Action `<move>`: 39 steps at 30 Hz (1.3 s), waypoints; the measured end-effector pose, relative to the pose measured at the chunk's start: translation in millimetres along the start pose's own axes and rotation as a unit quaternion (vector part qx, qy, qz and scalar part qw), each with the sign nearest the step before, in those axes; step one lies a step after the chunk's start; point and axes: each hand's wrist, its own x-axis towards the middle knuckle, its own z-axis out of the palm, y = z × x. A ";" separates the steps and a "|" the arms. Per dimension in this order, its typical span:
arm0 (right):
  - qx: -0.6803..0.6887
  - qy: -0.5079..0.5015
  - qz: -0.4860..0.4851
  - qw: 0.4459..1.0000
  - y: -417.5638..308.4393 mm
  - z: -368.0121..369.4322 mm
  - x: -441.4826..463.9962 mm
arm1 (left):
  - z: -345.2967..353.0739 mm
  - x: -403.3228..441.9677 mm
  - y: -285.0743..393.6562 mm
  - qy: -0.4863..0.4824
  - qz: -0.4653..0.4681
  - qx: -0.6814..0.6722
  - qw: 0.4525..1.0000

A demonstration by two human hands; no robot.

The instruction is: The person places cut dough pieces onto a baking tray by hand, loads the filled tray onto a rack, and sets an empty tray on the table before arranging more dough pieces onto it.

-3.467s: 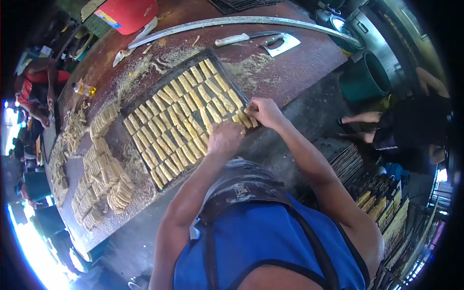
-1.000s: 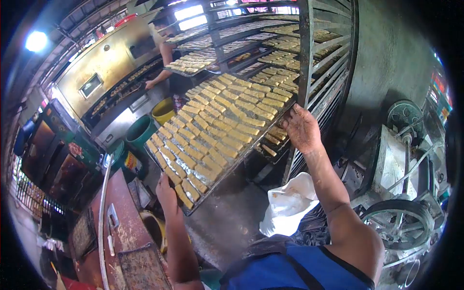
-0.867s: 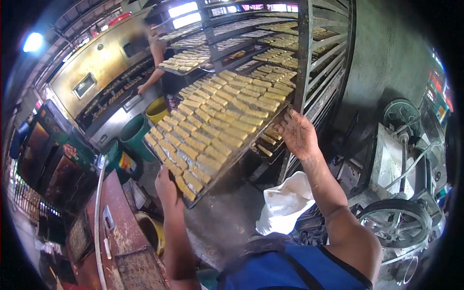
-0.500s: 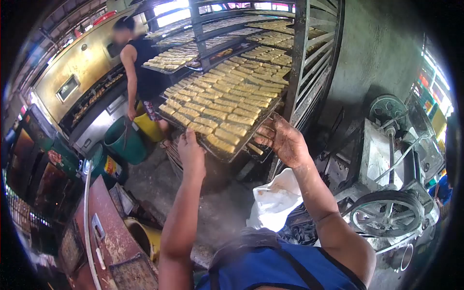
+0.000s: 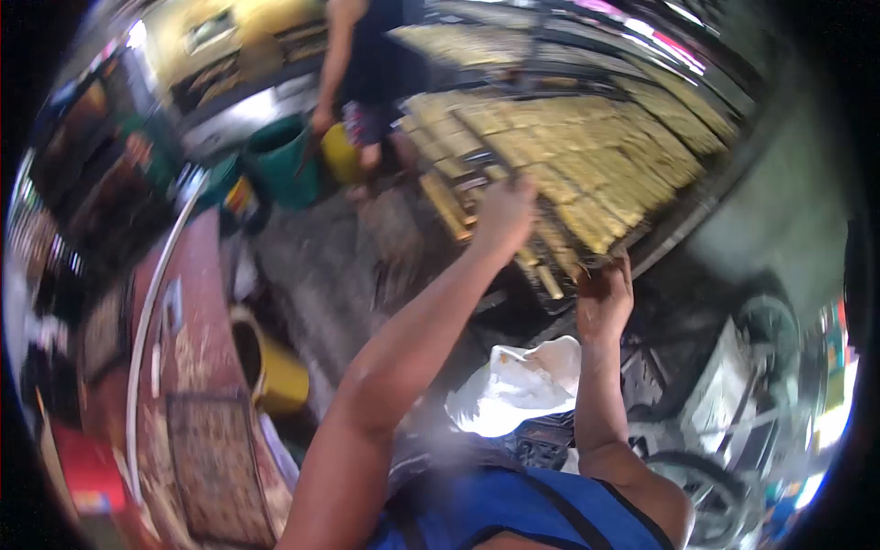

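1. Clearly, in the head view, the tray [image 5: 647, 225] of pale strips [image 5: 587, 165] is at the rack [image 5: 683, 229], tilted across the frame; blur hides whether it rests on a shelf.
2. The left hand [image 5: 509, 215] is at the tray's left edge, its fingers bent; how far they close, and whether they grip the rim, I cannot tell.
3. The right hand [image 5: 605, 293] is at the tray's near corner, fingers bent and pointing up; blur hides whether they hold the rim or only touch it.
4. More strips show below the tray's left edge, on a lower level.
5. Beyond the tray, to its left, stands a person [image 5: 380, 55] in dark clothes, with a green bin [image 5: 280, 170] and a yellow bin [image 5: 339, 154] nearby.
6. Below the tray, near the right forearm, is a white sack [image 5: 513, 385].
7. Well left of the tray is the reddish table [image 5: 206, 344], bearing a dark pan [image 5: 215, 472].
8. Right of and below the tray stands a wheeled machine [image 5: 701, 486].
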 end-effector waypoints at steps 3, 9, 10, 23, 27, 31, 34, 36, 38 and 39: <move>-0.061 -0.066 0.101 0.991 42.8 5.2 -24.3 | -30.7 -18.6 -8.0 -0.047 0.075 0.068 0.994; -0.164 -0.183 0.267 0.932 135.4 -0.4 -47.7 | -206.4 -137.0 -70.9 -0.007 0.027 0.211 0.977; -0.183 -0.213 0.288 0.916 154.3 -3.7 -49.9 | -235.6 -168.8 -88.8 0.050 0.007 0.183 0.982; -0.342 -0.754 0.194 0.527 470.8 157.2 -230.4 | -309.7 -604.0 -117.4 0.768 -0.423 0.338 0.343; -0.358 -0.816 0.015 0.453 559.2 212.9 -296.7 | -282.9 -621.6 -134.9 0.756 -0.484 0.218 0.382; -0.380 -0.870 -0.068 0.307 619.4 237.4 -332.6 | -270.2 -608.2 -129.3 0.776 -0.479 0.175 0.371; -0.359 -0.888 0.017 0.287 625.1 246.6 -326.5 | -247.6 -595.8 -127.3 0.793 -0.480 0.157 0.340; -0.347 -0.896 0.045 0.273 610.3 242.8 -324.7 | -222.3 -582.5 -123.0 0.780 -0.497 0.137 0.355; -0.355 -0.889 0.016 0.289 592.2 232.9 -326.8 | -201.3 -568.8 -116.5 0.788 -0.496 0.134 0.338; -0.361 -0.887 0.048 0.284 586.0 232.7 -328.6 | -195.0 -568.7 -118.4 0.799 -0.476 0.132 0.342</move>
